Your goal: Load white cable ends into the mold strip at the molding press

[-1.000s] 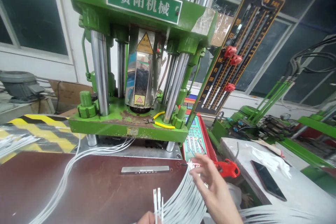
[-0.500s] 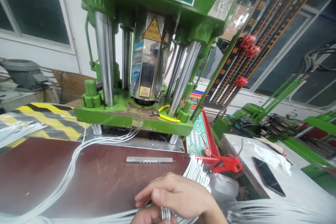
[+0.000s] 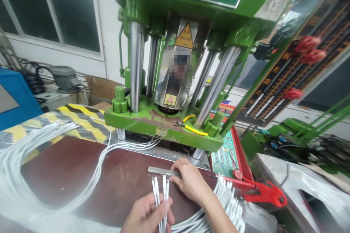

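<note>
A person's two bare hands work at a dark brown table (image 3: 82,174) in front of a tall green press machine (image 3: 175,62). The left hand (image 3: 147,214), low in the view, is closed around a small bunch of thin white cables (image 3: 161,193), holding them upright so that their four connector ends stand side by side just above the fingers. The right hand (image 3: 190,182) reaches forward just beside those ends, its fingers curled loosely and resting at the right end of a flat metal strip (image 3: 161,171) that lies on the table; whether it grips anything cannot be told.

To the right of the right wrist, a fanned bundle of more white cable ends (image 3: 229,200) hangs over the table's edge. Red-handled pliers (image 3: 259,191) lie just beyond that bundle. At the left, long loops of white cable (image 3: 16,160) trail across the table and over a yellow-and-black striped surface (image 3: 79,120). A few cables run under the machine's green base plate (image 3: 164,131), where a small yellow-handled tool (image 3: 191,127) rests. A green keypad panel (image 3: 225,154) stands to the right of the base.
</note>
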Motion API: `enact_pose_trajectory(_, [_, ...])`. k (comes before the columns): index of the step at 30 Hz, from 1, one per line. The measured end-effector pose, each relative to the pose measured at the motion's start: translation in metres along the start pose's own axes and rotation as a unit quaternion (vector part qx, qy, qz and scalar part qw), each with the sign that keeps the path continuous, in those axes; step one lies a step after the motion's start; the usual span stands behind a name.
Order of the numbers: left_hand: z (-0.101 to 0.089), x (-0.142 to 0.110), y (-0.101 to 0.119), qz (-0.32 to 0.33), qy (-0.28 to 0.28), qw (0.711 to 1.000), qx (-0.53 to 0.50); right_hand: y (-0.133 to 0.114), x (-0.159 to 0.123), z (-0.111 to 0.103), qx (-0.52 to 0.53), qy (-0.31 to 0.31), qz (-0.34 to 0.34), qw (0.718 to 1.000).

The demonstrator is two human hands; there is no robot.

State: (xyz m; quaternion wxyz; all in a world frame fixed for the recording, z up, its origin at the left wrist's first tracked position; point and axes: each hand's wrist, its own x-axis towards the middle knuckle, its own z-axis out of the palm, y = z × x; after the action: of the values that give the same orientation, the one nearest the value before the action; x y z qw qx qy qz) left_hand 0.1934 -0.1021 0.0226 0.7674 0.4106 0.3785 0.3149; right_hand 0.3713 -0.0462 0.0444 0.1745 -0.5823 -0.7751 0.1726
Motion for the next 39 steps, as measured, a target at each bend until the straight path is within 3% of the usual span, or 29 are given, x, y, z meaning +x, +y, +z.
enact_pose_trajectory(5, [-0.002, 0.006, 0.003, -0.012, -0.001, 0.998, 0.062, -0.012, -0.010, -0.007, 0.028, -0.005, -0.018, 0.999])
enact_pose_trajectory(8, [0.001, 0.006, 0.006, -0.011, 0.008, 0.997, 0.072, -0.018, -0.013, -0.014, 0.146, -0.012, -0.001, 0.989])
enact_pose_trajectory(10, [0.003, 0.006, 0.006, -0.012, 0.009, 0.997, 0.072, -0.019, -0.012, -0.014, 0.276, -0.028, 0.020, 0.961])
enact_pose_trajectory(13, [0.002, 0.009, 0.004, -0.017, 0.014, 0.996, 0.091, -0.017, -0.011, -0.011, 0.445, -0.074, 0.077, 0.889])
enact_pose_trajectory(15, [0.001, 0.011, 0.002, -0.024, 0.007, 0.993, 0.118, -0.016, -0.011, -0.009, 0.498, -0.076, 0.097, 0.858])
enact_pose_trajectory(17, [0.000, 0.013, 0.001, -0.036, -0.003, 0.988, 0.148, -0.015, -0.012, -0.008, 0.522, -0.066, 0.098, 0.845])
enact_pose_trajectory(24, [0.005, 0.014, 0.006, -0.061, 0.000, 0.982, 0.179, -0.013, -0.013, -0.011, 0.550, -0.091, 0.104, 0.824])
enact_pose_trajectory(34, [-0.002, 0.016, -0.005, -0.068, -0.004, 0.988, 0.136, -0.015, -0.014, -0.011, 0.561, -0.112, 0.119, 0.812])
enact_pose_trajectory(39, [-0.001, 0.018, -0.004, -0.054, 0.006, 0.991, 0.125, -0.019, -0.014, -0.009, 0.529, -0.104, 0.127, 0.833])
